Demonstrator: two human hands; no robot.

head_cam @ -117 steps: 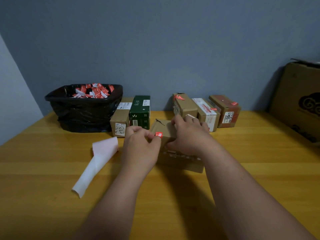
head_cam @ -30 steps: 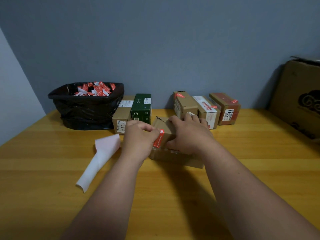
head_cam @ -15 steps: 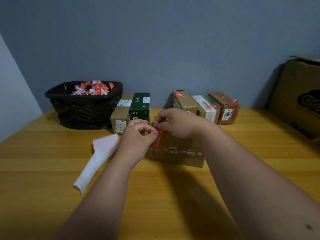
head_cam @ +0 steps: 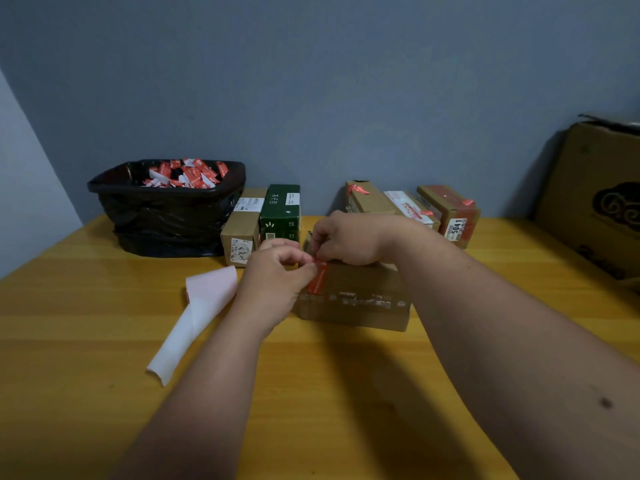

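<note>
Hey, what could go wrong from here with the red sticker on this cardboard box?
1. The left hand and right hand both pinch the red sticker at a corner of the cardboard box; uneven pulling might tear or crease it.
2. It could cling to the fingers rather than the box.
3. The loose white paper strip lies beside the left forearm and could get swept along the table.

Your left hand reaches toward 12 o'clock, thumb and forefinger pinched; your right hand, at its 1 o'clock, curls its fingertips downward.
</note>
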